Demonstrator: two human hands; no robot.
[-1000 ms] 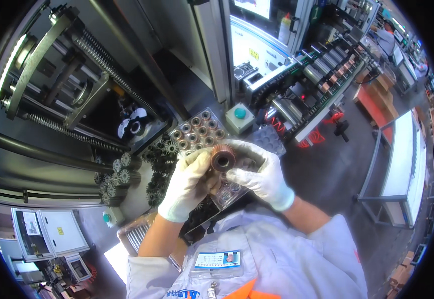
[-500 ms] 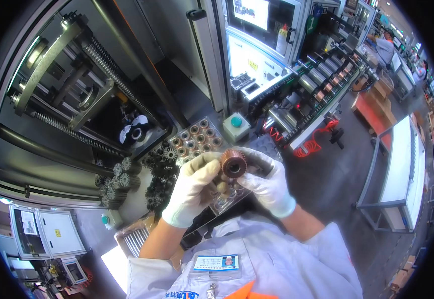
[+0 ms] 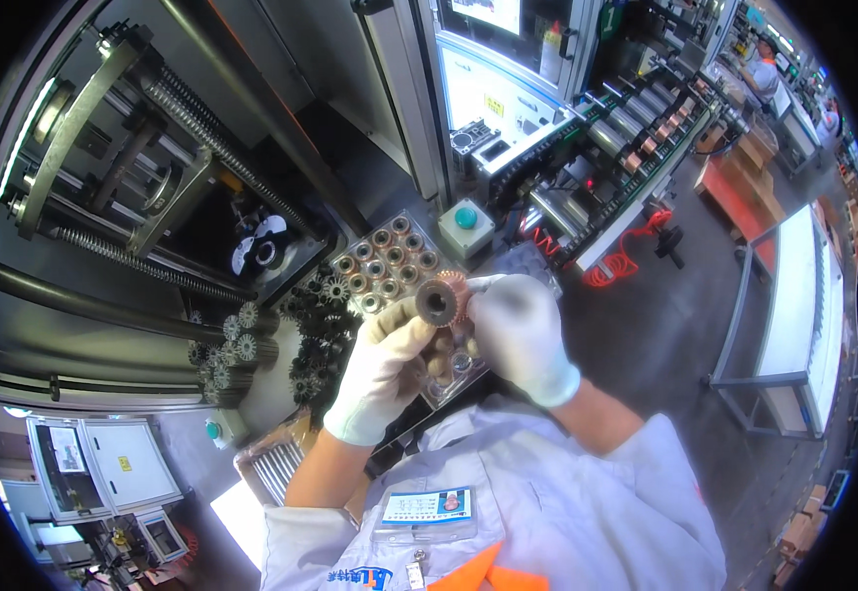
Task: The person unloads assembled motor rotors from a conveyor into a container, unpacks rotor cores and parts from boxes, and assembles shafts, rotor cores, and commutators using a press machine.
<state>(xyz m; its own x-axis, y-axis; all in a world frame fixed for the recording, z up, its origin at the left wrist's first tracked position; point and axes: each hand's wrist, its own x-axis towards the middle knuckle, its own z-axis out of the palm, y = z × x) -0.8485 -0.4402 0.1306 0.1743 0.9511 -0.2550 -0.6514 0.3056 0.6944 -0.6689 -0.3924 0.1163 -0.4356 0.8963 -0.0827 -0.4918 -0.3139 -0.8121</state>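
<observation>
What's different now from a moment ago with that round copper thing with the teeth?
The copper part has been turned: its open end swung toward the left, so more of its toothed side shows on the right. The right hand has moved and is blurred, so I can't tell whether it still grips. The left hand still holds on. The tray and green-button box stayed put.

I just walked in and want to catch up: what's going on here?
A white-gloved person holds a copper-coloured toothed ring in the left grip, in front of a clear tray holding round, hollow parts. The right grip is blurred beside the ring; whether it touches is unclear. Dark toothed parts lie left of the tray.
</observation>
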